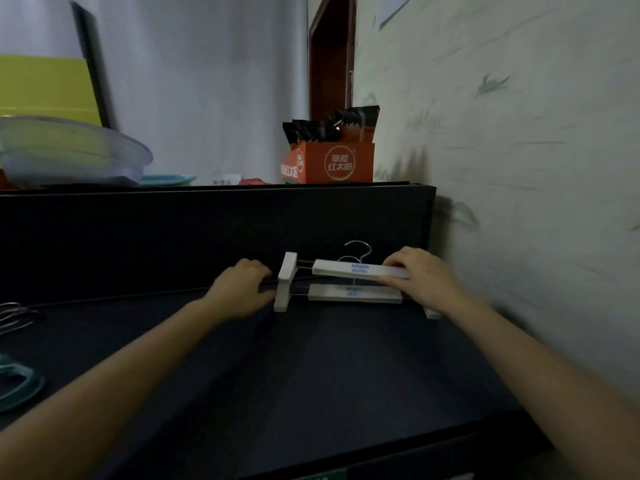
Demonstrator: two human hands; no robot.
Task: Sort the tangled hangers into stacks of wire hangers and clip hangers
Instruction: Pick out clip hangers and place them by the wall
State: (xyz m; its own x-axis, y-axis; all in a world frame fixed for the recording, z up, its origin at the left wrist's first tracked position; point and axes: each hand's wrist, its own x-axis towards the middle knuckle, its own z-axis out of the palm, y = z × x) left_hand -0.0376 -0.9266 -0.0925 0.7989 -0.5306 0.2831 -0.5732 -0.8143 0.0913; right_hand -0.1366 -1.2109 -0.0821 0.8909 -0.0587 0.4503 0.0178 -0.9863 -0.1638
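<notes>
Gripping the upper white plastic clip hanger with steel hook point(360, 270), with left hand point(242, 289) curled round its rods and right hand point(419, 275) pinching its bar end. Probably squaring it over the second white clip hanger point(353, 294) at the far right corner of the dark bench point(311, 375), for the clip stack.

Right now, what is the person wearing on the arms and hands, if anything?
Nothing visible. The left forearm and right forearm are bare to the frame edge, no sleeves. The left hand and right hand have no gloves; no watch, ring or bracelet shows.
</notes>
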